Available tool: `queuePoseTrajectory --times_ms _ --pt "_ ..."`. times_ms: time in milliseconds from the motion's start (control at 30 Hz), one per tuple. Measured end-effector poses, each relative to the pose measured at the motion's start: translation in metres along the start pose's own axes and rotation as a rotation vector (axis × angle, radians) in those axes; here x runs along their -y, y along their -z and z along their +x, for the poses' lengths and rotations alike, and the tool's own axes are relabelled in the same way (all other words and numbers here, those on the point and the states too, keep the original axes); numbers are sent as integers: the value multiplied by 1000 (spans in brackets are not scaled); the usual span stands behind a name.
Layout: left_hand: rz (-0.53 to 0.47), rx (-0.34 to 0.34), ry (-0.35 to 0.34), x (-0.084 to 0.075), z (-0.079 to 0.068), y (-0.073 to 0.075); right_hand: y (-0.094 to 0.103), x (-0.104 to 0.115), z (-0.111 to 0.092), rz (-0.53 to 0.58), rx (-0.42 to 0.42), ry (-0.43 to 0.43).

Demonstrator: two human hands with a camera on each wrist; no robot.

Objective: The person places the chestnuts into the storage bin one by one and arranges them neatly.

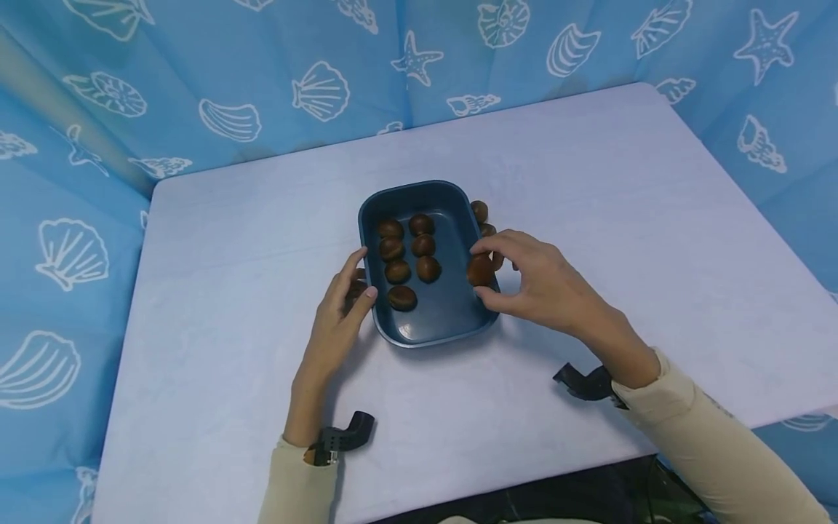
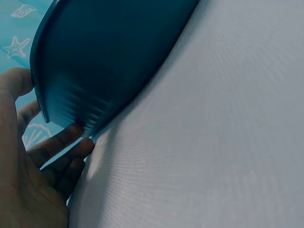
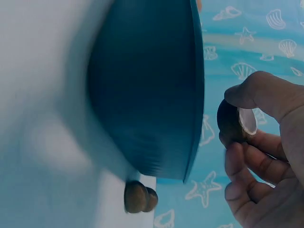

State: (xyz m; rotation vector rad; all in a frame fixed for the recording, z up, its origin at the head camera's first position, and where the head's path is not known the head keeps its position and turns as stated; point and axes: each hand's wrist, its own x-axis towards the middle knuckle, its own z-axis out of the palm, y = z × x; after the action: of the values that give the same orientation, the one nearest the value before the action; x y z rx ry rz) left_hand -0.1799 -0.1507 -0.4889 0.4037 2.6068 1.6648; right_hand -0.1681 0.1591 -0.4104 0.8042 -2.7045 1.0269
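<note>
Between thumb and fingers, my right hand (image 1: 540, 280) pinches a brown, glossy chestnut (image 1: 481, 270) at the right rim of a dark blue tray (image 1: 437, 336). The right wrist view shows this chestnut (image 3: 229, 121) beside the rim, its pale base facing the palm. My left hand (image 1: 335, 320) is at the tray's left side, thumb and fingertips at the rim and outer wall. Inside the tray, several chestnuts (image 1: 391, 249) form a left column, and three chestnuts (image 1: 423, 245) stand in a column beside it.
More chestnuts (image 1: 480, 212) lie on the white-covered table (image 1: 229, 276) along the tray's right side, partly hidden by the right hand. Other chestnuts (image 1: 356, 288) sit left of the tray, behind the left fingers. A blue shell-print curtain (image 1: 275, 73) borders the table.
</note>
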Motion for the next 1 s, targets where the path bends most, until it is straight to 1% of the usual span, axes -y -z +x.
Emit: queuePoseTrajectory --times_ms 167,333,567,800,867,1000 --pt "10 -4 0 0 1 -1 -6 1 3 -12 -3 11" --pt "14 -2 3 1 1 -1 -9 0 5 -27 17 10" --pt "24 -12 14 2 1 -1 -15 6 15 -33 92 -16" --pt "22 -8 12 1 0 -1 -26 15 30 -141 223 -69" --pt "24 -6 13 1 1 -1 -30 15 33 -166 240 -61" --pt "24 -6 8 1 2 0 -39 14 38 -217 232 17"
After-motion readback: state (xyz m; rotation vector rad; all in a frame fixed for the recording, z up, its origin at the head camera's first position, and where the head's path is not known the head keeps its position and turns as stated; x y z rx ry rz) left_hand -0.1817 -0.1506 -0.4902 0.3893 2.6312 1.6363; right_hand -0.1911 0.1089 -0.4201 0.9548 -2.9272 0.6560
